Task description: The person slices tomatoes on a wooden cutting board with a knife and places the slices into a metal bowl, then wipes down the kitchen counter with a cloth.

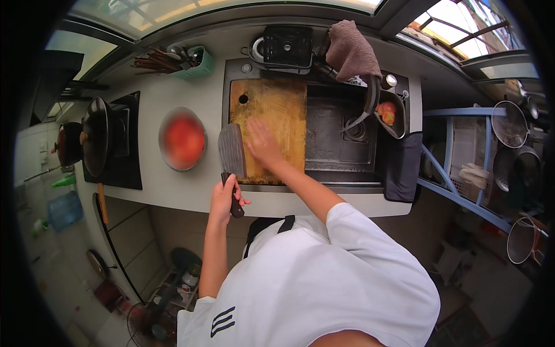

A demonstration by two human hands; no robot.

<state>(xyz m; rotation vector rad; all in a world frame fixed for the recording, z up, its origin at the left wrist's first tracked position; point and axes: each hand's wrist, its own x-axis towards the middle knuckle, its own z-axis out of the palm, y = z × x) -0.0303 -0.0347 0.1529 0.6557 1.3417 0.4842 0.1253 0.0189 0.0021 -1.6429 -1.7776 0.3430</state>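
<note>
My left hand (pixel 224 196) grips the dark handle of a Chinese cleaver (pixel 233 149). The broad grey blade points away from me, over the left edge of a wooden cutting board (pixel 286 112). That worn, stained board lies across the left part of a dark sink (pixel 334 126). Over the board is my right hand (pixel 261 141), palm down with fingers extended; it holds nothing that I can see. Whether it touches the wood I cannot tell. To the left, a metal bowl (pixel 161 145) contains blurred red pieces (pixel 185 139).
Water runs from the faucet (pixel 372 93), which has a pinkish towel (pixel 352 52) draped over it. Reddish scraps (pixel 386 112) lie in a corner strainer basket (pixel 401 123). A green utensil basket (pixel 204 63) stands behind, and a lidded wok (pixel 96 136) sits on the cooktop (pixel 130 173).
</note>
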